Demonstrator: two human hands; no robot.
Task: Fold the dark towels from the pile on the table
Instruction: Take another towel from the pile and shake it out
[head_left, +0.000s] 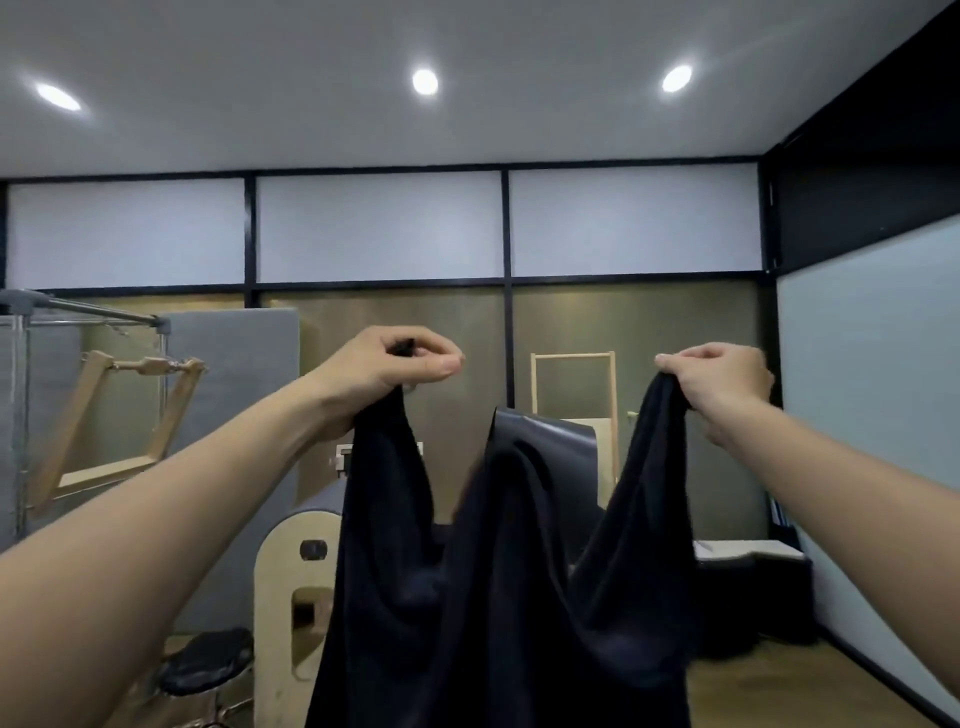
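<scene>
Gripping a dark towel (498, 571) by its top edge, both hands are raised at the ends of outstretched bare arms. The left hand (384, 369) has its fingers curled over one bunched corner, and a bit of dark cloth shows between thumb and forefinger. The right hand (722, 379) pinches the other bunched corner in curled fingers. The hands are well apart and at about the same height. Between them the towel's upper edge sags in a deep dip, with a fold rising in the middle. The cloth hangs from each hand in loose folds down to the bottom of the view, so its lower end is out of sight.

Behind the gap between the hands a pale wooden ladder frame (574, 405) stands against the wall. Just below it a dark padded curve (556, 441) shows over the sagging cloth. Below the left hand, partly hidden by the towel, is a rounded wooden unit (272, 597), and lower still, under the left forearm, a black round stool (205, 660). Left of the left hand a tilted wooden frame (104, 472) hangs within a metal rack (93, 309). Below the right hand, past the towel, sits a low dark bench (737, 550) with a white top. Above both hands three round ceiling lights (425, 81) glow.
</scene>
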